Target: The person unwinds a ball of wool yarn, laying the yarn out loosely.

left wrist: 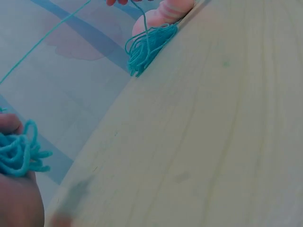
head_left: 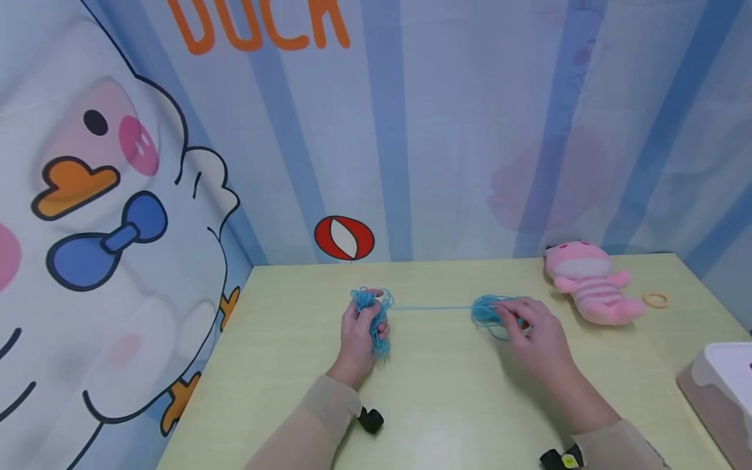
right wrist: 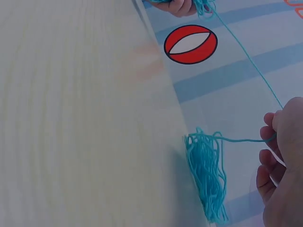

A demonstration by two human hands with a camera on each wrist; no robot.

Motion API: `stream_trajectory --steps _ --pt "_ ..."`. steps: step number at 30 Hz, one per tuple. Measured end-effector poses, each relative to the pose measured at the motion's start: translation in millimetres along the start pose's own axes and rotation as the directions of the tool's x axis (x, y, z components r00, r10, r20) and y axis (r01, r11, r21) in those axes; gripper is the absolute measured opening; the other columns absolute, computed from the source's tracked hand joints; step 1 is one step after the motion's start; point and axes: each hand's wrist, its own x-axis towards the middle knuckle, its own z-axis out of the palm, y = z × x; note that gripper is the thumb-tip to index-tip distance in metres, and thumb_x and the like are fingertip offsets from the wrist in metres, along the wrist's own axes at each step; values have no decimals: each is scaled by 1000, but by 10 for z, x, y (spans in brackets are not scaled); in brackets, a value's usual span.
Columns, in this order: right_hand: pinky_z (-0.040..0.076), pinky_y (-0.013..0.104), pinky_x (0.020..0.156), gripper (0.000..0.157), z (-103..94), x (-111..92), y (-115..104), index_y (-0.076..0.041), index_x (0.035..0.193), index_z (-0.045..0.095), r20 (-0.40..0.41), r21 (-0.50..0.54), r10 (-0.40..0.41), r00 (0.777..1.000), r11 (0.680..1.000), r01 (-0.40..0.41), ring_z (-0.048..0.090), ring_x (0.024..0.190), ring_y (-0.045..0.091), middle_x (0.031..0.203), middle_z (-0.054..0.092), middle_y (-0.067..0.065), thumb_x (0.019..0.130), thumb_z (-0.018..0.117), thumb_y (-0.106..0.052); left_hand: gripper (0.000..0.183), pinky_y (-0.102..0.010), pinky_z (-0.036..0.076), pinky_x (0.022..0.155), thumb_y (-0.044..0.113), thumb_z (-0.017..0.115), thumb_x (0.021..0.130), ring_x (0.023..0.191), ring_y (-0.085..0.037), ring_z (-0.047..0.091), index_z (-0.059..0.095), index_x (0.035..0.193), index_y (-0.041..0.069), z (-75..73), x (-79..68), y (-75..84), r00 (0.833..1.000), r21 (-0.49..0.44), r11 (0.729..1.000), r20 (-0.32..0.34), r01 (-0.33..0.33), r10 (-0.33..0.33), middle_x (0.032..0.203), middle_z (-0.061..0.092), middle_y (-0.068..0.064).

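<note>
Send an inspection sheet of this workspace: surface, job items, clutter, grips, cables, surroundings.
Surface: pale wood-grain table.
Job items: blue yarn bundle in hand; yarn pile on the table; yarn strand stretched straight between the hands.
Clutter: pink plush toy, orange ring beside it, white-topped box at right edge.
Grips: left grip holds the bundle; right grip pinches the strand.
Cables: nothing seen.
Surroundings: striped blue backdrop, duck print on the left.

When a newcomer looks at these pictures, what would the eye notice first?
Probably the large cartoon duck, filling the head view's left side. Next comes the blue yarn strand stretched between the left hand and right hand. A pink plush toy lies back right on the table.
</note>
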Motion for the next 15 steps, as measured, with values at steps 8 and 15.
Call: stream_trajectory --steps 8,15 --pt "50 26 69 20 -282 -56 169 -4 117 83 148 -175 229 962 964 -202 60 79 14 106 73 15 108 71 -16 19 -22 59 71 22 57 112 72 -13 60 62 125 10 -20 9 -7 1000 36 999 -19 19 -19 85 63 -1" --pt "59 57 84 35 -408 -73 301 7 126 78 251 -317 412 876 890 -328 70 100 43 121 73 31 109 64 -21 17 -23 61 72 22 58 112 73 -14 62 62 122 10 -8 20 2 998 -27 999 -39 43 -44 90 64 -5"
